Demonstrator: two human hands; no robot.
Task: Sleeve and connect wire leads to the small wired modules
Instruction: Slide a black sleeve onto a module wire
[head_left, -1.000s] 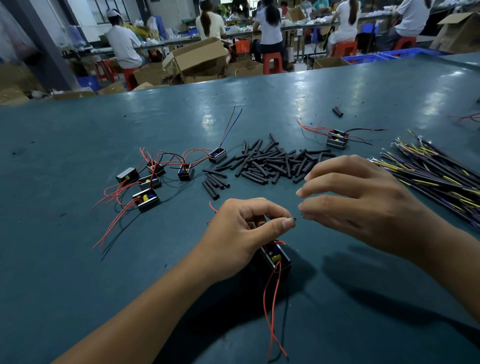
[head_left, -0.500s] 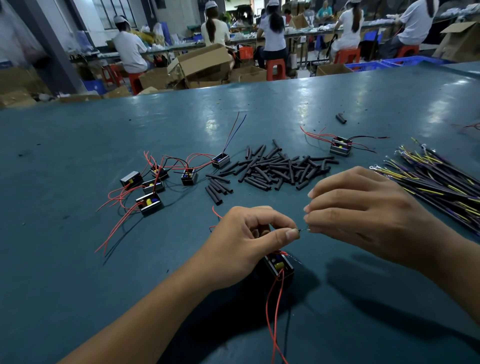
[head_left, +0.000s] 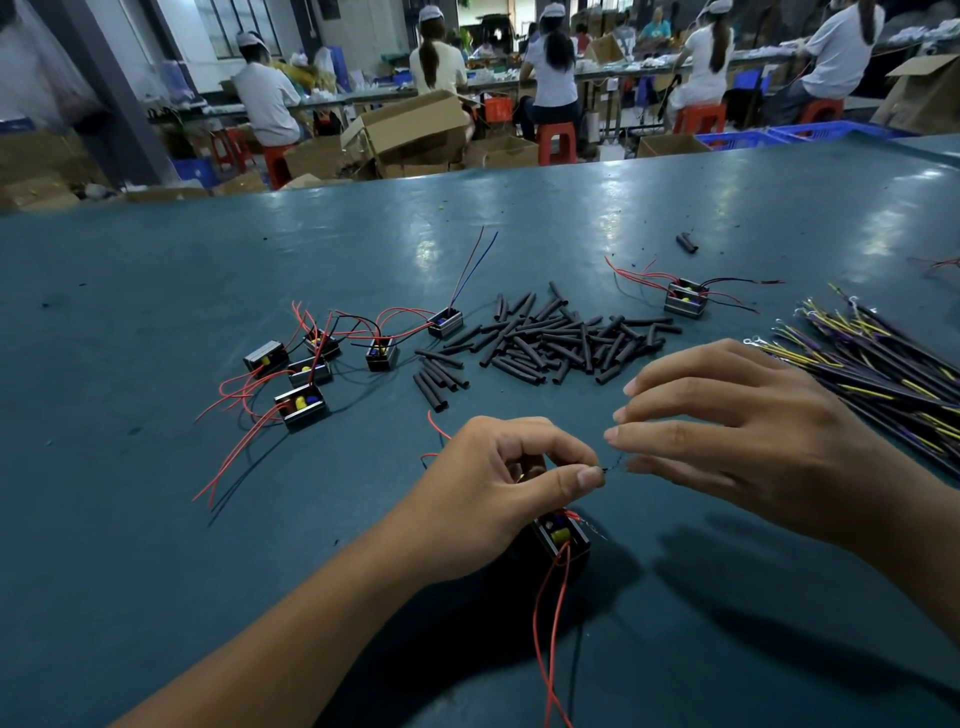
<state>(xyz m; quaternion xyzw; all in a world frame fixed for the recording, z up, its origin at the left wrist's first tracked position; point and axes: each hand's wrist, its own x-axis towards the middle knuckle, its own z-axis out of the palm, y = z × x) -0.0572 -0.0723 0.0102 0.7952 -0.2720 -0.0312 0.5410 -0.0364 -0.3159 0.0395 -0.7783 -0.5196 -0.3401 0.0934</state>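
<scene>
Twisting a thin dark wire lead (head_left: 615, 464) between my hands, low centre of frame. My left hand (head_left: 498, 488) pinches its near end between thumb and forefinger; my right hand (head_left: 748, 436) pinches the other end, spare fingers fanned out. Since a second ago my right hand has drawn slightly away, so a short bare stretch of lead now shows between the fingertips. Looks like the joint is being tightened, not yet sleeved. The module (head_left: 563, 535) sits on the table (head_left: 130, 545) under my left palm, red wires trailing toward me. Black sleeves (head_left: 561, 338) lie heaped mid-frame.
</scene>
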